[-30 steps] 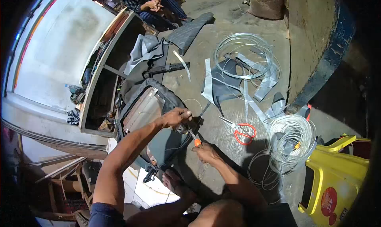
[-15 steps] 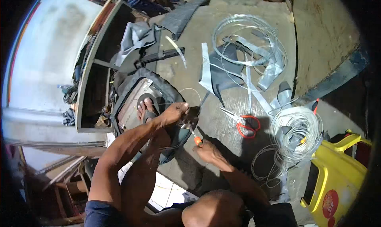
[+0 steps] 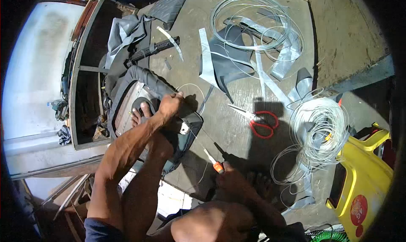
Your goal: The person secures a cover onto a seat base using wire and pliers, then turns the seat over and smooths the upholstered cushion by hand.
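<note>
An upturned padded seat (image 3: pixel 139 75) with dark cover material folded over its rim lies under my sandalled foot (image 3: pixel 143 108). My left hand (image 3: pixel 171 105) is closed at the seat's right side; what its fingers pinch is hidden. A thin pale cord (image 3: pixel 195 86) loops out beside it. My right hand (image 3: pixel 231 177) grips an awl by its orange handle (image 3: pixel 218 167), its shaft pointing up-left toward the seat, apart from it. A fine strand runs between the awl's tip and the seat edge, near a small shiny metal piece (image 3: pixel 184 128).
Red-handled scissors (image 3: pixel 263 124) lie on the floor to the right. Beyond are a coil of clear cord (image 3: pixel 319 134), a wire coil (image 3: pixel 249 20) and grey material scraps (image 3: pixel 230 58). A yellow plastic piece (image 3: pixel 361 170) stands at right, an open wooden cabinet (image 3: pixel 80 79) at left.
My right hand has drawn the awl back, down and away from the seat edge. My left hand has shifted up and left in view, and the camera view has moved too.
</note>
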Demonstrator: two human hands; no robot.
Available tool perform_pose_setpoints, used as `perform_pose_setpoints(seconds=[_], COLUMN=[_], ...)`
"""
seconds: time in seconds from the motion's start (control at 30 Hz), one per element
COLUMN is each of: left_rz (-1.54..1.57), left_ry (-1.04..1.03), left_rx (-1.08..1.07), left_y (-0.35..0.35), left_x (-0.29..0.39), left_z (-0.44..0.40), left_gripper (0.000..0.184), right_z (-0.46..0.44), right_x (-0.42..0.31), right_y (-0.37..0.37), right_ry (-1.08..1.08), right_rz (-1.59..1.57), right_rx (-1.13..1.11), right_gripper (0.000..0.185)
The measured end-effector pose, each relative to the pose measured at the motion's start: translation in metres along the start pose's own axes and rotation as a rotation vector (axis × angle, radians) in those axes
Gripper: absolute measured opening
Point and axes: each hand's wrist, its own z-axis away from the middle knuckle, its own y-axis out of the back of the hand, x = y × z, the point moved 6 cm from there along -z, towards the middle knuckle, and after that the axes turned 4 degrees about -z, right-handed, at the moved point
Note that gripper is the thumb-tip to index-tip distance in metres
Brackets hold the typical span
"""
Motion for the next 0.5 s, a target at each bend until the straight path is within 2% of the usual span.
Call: perform_pose_setpoints(seconds=[0.1,0.17,0.2,0.23,0.3,0.33,0.4,0.43,0.5], left_rz=[-0.045,0.036,-0.041,-0.040,-0.032,-0.028,0.002,0.006,-0.035], left_ry=[0.033,0.072,-0.024,-0.021,0.009,0.017,0.181,0.186,0.068], left_rx=[0.001,-0.011,0.013,0.011,0.094,0.092,-0.002,0.000,0.056], left_y=[-0.003,-0.007,-0.006,-0.009,-0.005,-0.005,-0.004,-0.006,-0.014], left_x=[0.007,-0.001,-0.013,-0.033,-0.027,-0.025,0.002,-0.018,-0.062], left_z=[0.013,0.009,-0.007,-0.018,-0.017,-0.012,0.009,-0.008,-0.050], left_gripper=[0.044,0.045,0.046,0.046,0.047,0.047,0.049,0.049,0.050], right_z=[0.018,0.025,0.026,0.021,0.020,0.033,0.038,0.038,0.043], right_x=[-0.001,0.018,0.029,0.035,0.019,0.011,0.019,0.047,0.047], right_y=[-0.001,-0.010,-0.013,-0.026,-0.019,-0.010,-0.010,-0.027,-0.028], right_ry=[-0.037,-0.260,-0.334,-0.223,-0.107,-0.118,-0.129,-0.134,-0.144], right_rz=[-0.058,0.014,0.039,-0.054,-0.136,-0.186,-0.233,-0.145,-0.058], right_rx=[0.003,0.047,0.063,0.038,0.017,0.069,0.118,0.055,-0.007], right_gripper=[0.040,0.032,0.030,0.033,0.036,0.038,0.041,0.039,0.038])
